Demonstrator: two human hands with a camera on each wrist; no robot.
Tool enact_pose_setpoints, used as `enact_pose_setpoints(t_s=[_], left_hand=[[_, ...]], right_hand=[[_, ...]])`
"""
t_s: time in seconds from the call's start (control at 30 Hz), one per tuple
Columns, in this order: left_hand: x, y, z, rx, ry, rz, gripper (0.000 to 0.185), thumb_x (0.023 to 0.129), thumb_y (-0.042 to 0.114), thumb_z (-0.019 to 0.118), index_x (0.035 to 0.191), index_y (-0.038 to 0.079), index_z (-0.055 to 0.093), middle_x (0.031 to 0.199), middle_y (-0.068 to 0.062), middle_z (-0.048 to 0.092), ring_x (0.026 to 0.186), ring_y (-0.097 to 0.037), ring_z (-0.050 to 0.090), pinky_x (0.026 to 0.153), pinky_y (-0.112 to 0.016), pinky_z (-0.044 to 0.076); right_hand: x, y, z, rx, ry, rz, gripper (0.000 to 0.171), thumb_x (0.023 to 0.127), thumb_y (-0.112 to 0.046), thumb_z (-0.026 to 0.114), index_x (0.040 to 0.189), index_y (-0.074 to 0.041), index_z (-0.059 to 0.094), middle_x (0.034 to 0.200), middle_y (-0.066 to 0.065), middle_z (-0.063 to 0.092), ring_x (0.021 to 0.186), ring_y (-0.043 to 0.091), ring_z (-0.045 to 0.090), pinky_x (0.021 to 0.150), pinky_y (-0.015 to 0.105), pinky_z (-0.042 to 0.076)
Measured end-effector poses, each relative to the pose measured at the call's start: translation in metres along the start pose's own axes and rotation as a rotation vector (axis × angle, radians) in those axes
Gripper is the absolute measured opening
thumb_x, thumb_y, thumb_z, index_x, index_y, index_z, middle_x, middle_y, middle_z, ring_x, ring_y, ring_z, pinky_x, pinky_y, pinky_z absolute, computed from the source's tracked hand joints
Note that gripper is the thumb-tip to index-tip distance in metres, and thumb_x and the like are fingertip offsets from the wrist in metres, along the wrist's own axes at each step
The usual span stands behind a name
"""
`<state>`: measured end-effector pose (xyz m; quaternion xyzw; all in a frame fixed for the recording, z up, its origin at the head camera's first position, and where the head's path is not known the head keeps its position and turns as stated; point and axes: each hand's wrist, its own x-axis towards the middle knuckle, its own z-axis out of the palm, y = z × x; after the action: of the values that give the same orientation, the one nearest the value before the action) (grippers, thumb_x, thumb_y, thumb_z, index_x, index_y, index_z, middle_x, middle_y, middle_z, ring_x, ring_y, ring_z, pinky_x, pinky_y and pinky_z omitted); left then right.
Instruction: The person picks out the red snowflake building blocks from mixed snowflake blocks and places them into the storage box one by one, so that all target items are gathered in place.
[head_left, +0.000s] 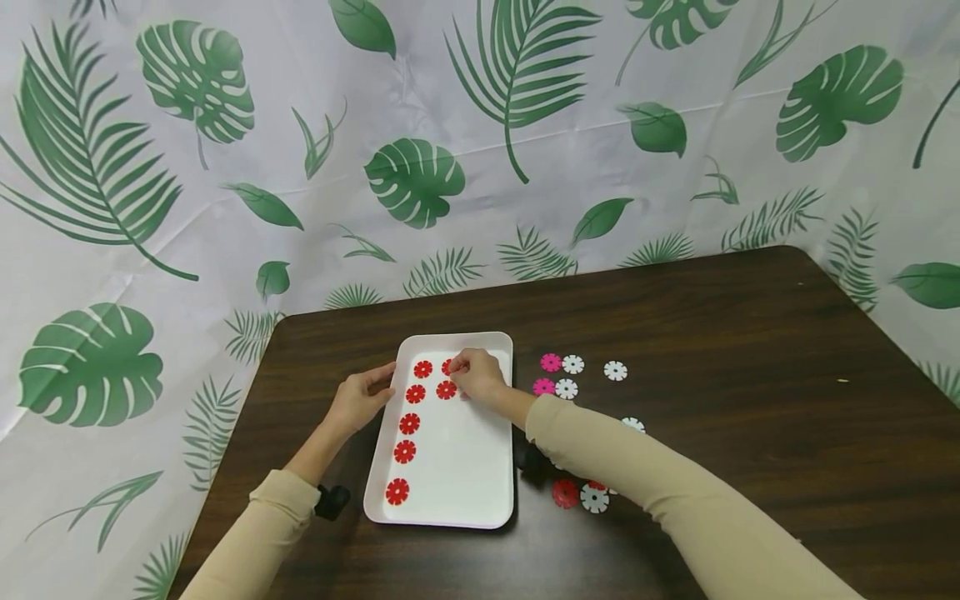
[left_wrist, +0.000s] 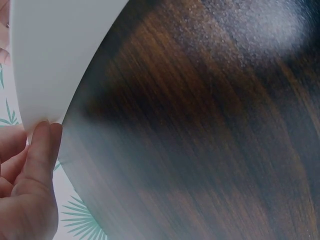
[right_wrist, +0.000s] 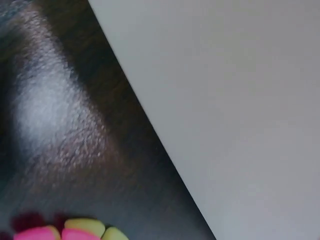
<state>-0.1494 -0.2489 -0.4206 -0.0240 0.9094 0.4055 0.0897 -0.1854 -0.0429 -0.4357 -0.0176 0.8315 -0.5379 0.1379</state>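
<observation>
A white tray (head_left: 450,508) holds several red notched plastic discs (head_left: 409,423) in a column along its left side. A second column starts at its far end with one red disc (head_left: 446,389) and another red disc (head_left: 447,367) beyond it. My right hand (head_left: 480,377) reaches over the tray and pinches that farther disc, its fingertips partly covering it. My left hand (head_left: 358,402) holds the tray's left rim; in the left wrist view its thumb and fingers (left_wrist: 42,155) meet at the tray edge (left_wrist: 55,65). The right hand is outside the right wrist view.
Right of the tray, pink discs (head_left: 551,362) and white discs (head_left: 573,364) lie on the dark wooden table (head_left: 720,350). Nearer are a red disc (head_left: 566,493) and a white disc (head_left: 595,498), partly under the right forearm. A leaf-print cloth (head_left: 300,167) hangs behind.
</observation>
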Motion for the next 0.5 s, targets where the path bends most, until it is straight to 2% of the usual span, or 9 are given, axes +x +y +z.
enact_pose_setpoints(t_s=[0.23,0.5], left_hand=[[0.000,-0.001,0.000,0.015,0.004,0.010,0.048,0.091,0.006,0.058,0.138,0.004,0.047,0.134,-0.020,0.052,0.106,-0.033,0.061,0.088,-0.041,0.053],[0.000,0.000,0.001,0.014,0.003,-0.004,0.048,0.092,0.006,0.058,0.138,0.005,0.047,0.135,-0.020,0.052,0.107,-0.033,0.060,0.089,-0.041,0.053]], right_hand=[[-0.005,-0.004,-0.010,0.072,-0.016,0.025,0.009,0.087,-0.002,0.062,0.095,0.002,0.065,0.075,0.006,0.055,0.054,0.013,0.054,0.055,0.024,0.056],[-0.012,-0.005,-0.026,0.230,-0.103,0.035,0.016,0.089,-0.003,0.060,0.104,0.005,0.062,0.080,0.007,0.055,0.061,0.012,0.053,0.055,0.021,0.055]])
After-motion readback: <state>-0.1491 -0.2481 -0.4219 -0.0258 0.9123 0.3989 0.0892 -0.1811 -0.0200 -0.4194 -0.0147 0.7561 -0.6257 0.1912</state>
